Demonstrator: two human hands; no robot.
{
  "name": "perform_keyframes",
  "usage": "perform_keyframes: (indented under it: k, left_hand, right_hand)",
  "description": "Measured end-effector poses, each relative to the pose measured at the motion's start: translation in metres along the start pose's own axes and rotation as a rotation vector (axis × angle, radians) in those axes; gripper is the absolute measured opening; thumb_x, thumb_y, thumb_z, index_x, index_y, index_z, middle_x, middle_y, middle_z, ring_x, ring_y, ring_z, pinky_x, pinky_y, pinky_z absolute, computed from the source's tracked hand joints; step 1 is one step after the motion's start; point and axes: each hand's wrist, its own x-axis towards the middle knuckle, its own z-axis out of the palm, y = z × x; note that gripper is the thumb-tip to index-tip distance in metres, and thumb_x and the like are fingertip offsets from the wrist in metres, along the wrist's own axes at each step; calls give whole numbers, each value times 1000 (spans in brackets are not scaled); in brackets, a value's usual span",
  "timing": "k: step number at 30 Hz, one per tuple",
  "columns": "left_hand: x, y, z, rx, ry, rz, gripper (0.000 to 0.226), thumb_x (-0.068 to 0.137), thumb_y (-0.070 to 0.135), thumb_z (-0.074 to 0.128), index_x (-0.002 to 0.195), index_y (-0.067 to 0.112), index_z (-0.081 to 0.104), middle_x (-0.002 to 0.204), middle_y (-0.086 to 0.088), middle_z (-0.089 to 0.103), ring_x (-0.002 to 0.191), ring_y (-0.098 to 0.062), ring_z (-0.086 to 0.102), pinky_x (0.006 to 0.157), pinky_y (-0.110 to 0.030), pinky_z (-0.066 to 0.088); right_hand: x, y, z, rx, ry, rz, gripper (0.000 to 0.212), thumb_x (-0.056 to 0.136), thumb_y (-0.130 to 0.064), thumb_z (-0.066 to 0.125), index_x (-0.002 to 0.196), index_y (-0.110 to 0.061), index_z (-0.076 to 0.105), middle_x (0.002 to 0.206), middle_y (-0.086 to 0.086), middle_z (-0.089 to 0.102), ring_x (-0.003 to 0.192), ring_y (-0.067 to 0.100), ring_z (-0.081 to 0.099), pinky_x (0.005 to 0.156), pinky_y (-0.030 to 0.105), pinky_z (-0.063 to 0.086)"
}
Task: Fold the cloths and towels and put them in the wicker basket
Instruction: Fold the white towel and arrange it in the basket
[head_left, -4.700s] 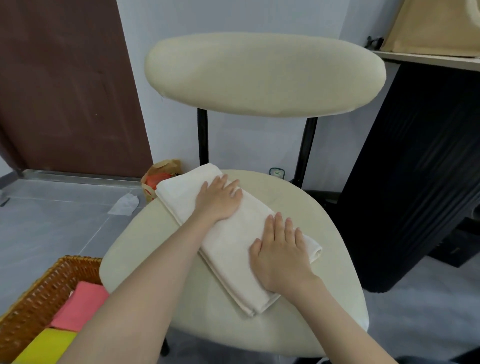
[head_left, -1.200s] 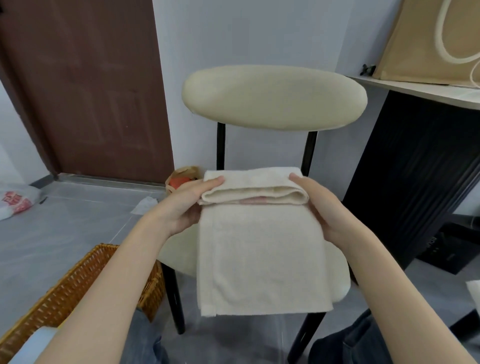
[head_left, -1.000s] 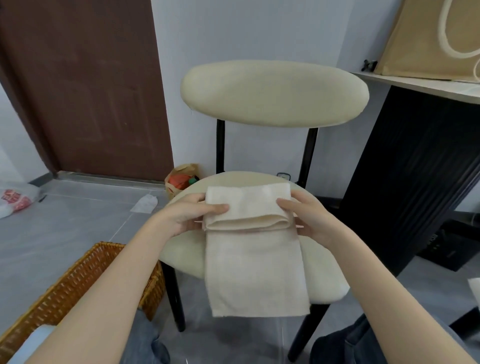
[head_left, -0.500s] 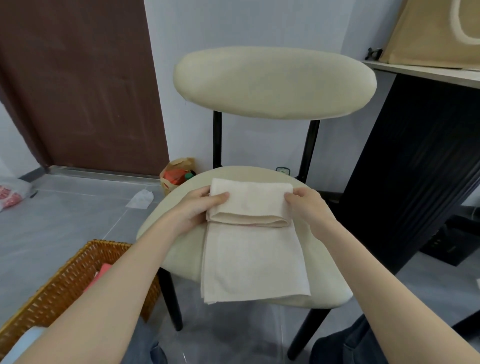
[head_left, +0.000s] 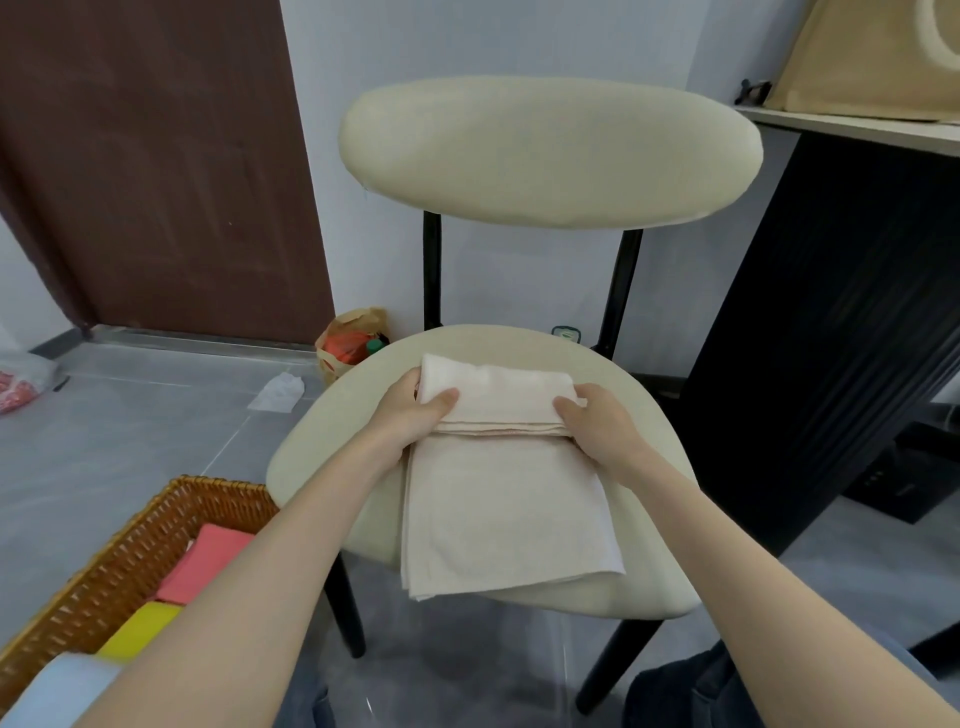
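Observation:
A cream towel lies on the cream chair seat, its near end hanging a little over the front edge. Its far end is folded back toward me into a thick flap. My left hand grips the flap's left side, thumb on top. My right hand pinches the flap's right side. The wicker basket stands on the floor at lower left, holding a folded pink cloth, a yellow cloth and a pale blue one.
The chair's padded backrest rises behind the seat. A dark cabinet stands right of the chair. A paper bag and a white scrap lie on the grey floor near the brown door.
The towel, held up in the air a second ago, now rests flat on the seat. Both hands came down with it and still hold the folded far flap.

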Motion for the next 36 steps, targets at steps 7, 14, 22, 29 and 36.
perform_keyframes:
  k: [7,14,22,29,36]
  left_hand:
    - [3,2,-16,-25,7,-135,28,85,33,67,104,11,69,109,-4,69,104,-21,61,100,-36,46]
    - [-4,9,-15,-67,28,-159,15,92,24,58,88,9,62,105,-12,67,103,-28,61,93,-37,47]
    - [-16,13,-18,-113,-89,-219,9,94,13,56,98,4,57,86,-8,62,61,-16,61,45,-21,53]
    - [-15,3,-24,257,-4,-48,17,86,23,67,89,9,59,75,0,59,65,-14,55,50,-20,40]
    - [-22,5,-21,697,136,137,68,83,36,66,139,11,37,138,-7,42,125,-25,43,94,-34,38]
  right_hand:
    - [-1,5,-3,86,31,10,19,92,-29,55,94,-10,58,85,2,57,78,19,55,70,28,41]
    - [-7,1,-7,240,-3,57,13,87,-23,59,83,-11,57,87,5,64,82,24,62,85,43,52]
    - [-13,3,-6,164,1,26,32,92,-21,51,64,-18,35,61,-3,40,55,14,39,51,24,28]
    - [-25,5,-3,20,101,-157,27,93,-20,55,105,-9,34,69,3,48,66,21,48,52,26,34]
    - [-32,-3,2,-547,238,-351,47,89,-2,48,132,-14,37,111,8,44,97,27,46,67,33,42]
